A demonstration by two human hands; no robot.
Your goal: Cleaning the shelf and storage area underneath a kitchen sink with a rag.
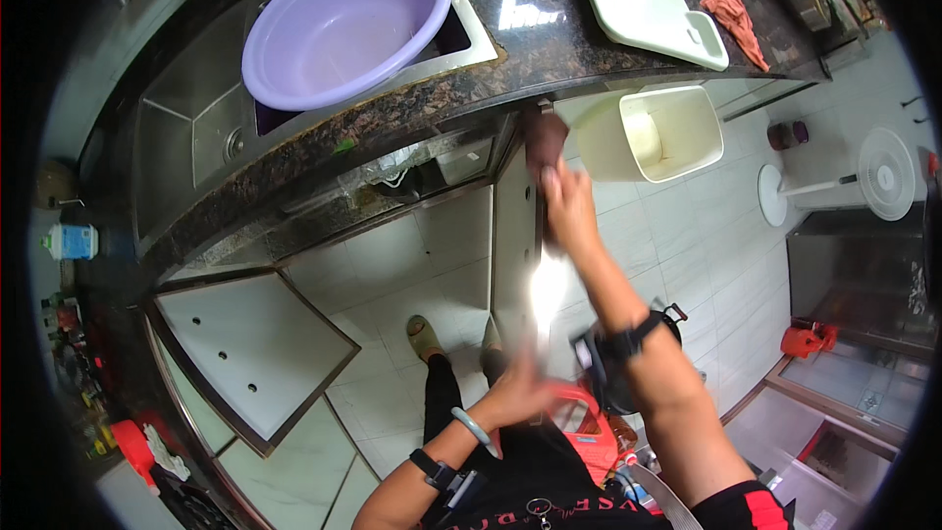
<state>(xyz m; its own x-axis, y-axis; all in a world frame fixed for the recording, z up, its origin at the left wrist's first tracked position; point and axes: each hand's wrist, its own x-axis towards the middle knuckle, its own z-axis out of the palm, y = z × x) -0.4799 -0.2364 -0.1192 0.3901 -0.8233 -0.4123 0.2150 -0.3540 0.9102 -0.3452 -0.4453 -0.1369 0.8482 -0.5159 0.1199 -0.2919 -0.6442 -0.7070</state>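
My right hand [574,206] grips a dark brown cloth [544,140], blurred, against the top edge of an open cabinet door [514,213] under the counter. My left hand [519,390] is lower, in front of my body. Its fingers look spread and blurred, and I see nothing in them. Between the hands, a strong glare hides part of the door's edge and the floor. A second cabinet door [257,353], white with a dark frame, stands open to the left. Several things are inside the open cabinet [412,173].
Above, a purple basin [346,29] sits over the steel sink [169,132]. The stone counter [515,7] also holds a white tray-like board [647,0] and an orange cloth [736,26]. A cream bin [673,136], a white fan [883,173] and a red plastic container [589,442] stand to the right.
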